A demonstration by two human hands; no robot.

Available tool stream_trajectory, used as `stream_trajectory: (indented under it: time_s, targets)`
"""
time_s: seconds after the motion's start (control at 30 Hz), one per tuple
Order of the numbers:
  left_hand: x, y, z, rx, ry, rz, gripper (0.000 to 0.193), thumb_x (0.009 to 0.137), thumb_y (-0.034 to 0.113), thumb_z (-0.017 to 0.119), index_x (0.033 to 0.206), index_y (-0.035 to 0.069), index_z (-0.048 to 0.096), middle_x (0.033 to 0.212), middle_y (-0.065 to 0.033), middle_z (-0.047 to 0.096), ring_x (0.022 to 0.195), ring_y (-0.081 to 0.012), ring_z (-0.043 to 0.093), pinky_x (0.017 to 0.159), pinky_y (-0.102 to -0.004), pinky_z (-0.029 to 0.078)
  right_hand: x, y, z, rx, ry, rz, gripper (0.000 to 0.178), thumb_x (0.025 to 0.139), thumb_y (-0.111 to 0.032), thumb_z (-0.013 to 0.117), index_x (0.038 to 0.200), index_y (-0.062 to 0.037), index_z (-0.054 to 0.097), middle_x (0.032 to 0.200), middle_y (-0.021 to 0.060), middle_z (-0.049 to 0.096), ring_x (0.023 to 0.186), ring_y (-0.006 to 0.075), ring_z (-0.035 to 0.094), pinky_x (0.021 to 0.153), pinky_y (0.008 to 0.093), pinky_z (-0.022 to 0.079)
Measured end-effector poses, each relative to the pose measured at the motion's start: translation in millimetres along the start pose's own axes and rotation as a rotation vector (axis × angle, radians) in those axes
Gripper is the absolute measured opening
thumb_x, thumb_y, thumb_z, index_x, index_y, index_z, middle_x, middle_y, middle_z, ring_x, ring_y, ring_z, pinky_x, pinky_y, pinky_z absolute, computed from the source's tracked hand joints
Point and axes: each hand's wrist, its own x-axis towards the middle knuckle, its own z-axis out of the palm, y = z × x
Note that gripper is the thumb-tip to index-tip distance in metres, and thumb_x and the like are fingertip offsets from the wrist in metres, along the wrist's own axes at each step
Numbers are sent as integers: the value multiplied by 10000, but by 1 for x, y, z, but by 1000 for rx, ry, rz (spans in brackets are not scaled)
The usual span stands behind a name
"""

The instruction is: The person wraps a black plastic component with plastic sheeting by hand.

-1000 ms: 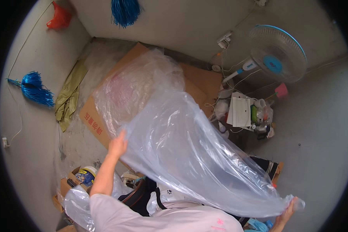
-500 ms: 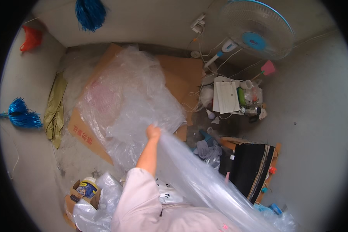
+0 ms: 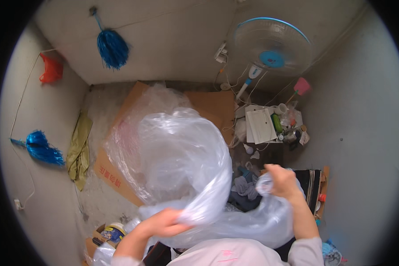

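Note:
A large clear plastic sheet (image 3: 213, 177) billows in a loop in front of me. My left hand (image 3: 167, 222) is closed around its gathered near edge, low in the middle of the view. To the right, my right hand (image 3: 281, 179) is raised and grips another bunched part of the same sheet. Between the two hands the plastic sags across my lap. More clear plastic (image 3: 133, 133) lies spread beyond it, over flattened brown cardboard (image 3: 208, 104) on the floor.
A standing fan (image 3: 272, 60) rises at the far right, beside a small table (image 3: 259, 126) with papers and cups. An olive cloth (image 3: 79, 153) lies by the left wall. An open carton (image 3: 106, 235) with a tub stands near left. Blue tinsel pompoms (image 3: 113, 48) hang on the walls.
My left hand has come back toward my body with the plastic. My right hand has come into view holding the sheet. The sheet now billows up in a loop, and the view has tilted upward.

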Motion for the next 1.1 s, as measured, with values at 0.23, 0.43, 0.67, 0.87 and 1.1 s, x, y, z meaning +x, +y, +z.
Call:
stream_trajectory:
  time_s: [0.23, 0.43, 0.67, 0.87, 1.1]
  targets:
    - [-227, 107, 62, -32, 1365, 31, 272, 836, 182, 536, 947, -66, 522, 905, -182, 608, 772, -253, 578, 691, -349, 468, 110, -75, 141, 20, -63, -153, 742, 567, -77, 631, 1267, -162, 402, 755, 84, 515, 651, 264, 534, 551, 371, 433]
    - [-328, 52, 68, 483, 1655, -63, 545, 762, 183, 608, 1220, 2, 376, 1048, -152, 535, 962, -216, 531, 859, -356, 419, 194, -82, 131, 313, 231, -264, 441, 596, -134, 630, 1013, -23, 542, 797, 156, 570, 793, 312, 568, 639, 400, 431]
    - [-272, -211, 112, 466, 1581, -1092, 219, 642, 0, 534, 858, 15, 567, 859, -172, 578, 831, -303, 554, 721, -377, 423, 44, 44, 143, 1116, -526, 592, 373, 819, -170, 513, 1167, -38, 503, 1118, 159, 563, 1065, 270, 525, 940, 434, 385]
    - [-216, -329, -157, -822, 2169, -68, 429, 838, 259, 498, 1173, -1, 440, 1102, -116, 509, 983, -233, 492, 854, -405, 403, 271, 63, 279, 2071, 179, 1146, 120, 828, -58, 512, 937, -32, 555, 909, 108, 594, 854, 228, 581, 783, 425, 484]
    - [-280, -279, -132, 1288, 918, -1116, 312, 792, 97, 489, 1093, 135, 558, 819, -161, 591, 712, -347, 592, 620, -427, 481, 275, 27, 275, 1107, -503, 677, 480, 821, -227, 501, 1277, -115, 402, 1135, 140, 544, 1019, 358, 530, 848, 479, 439]
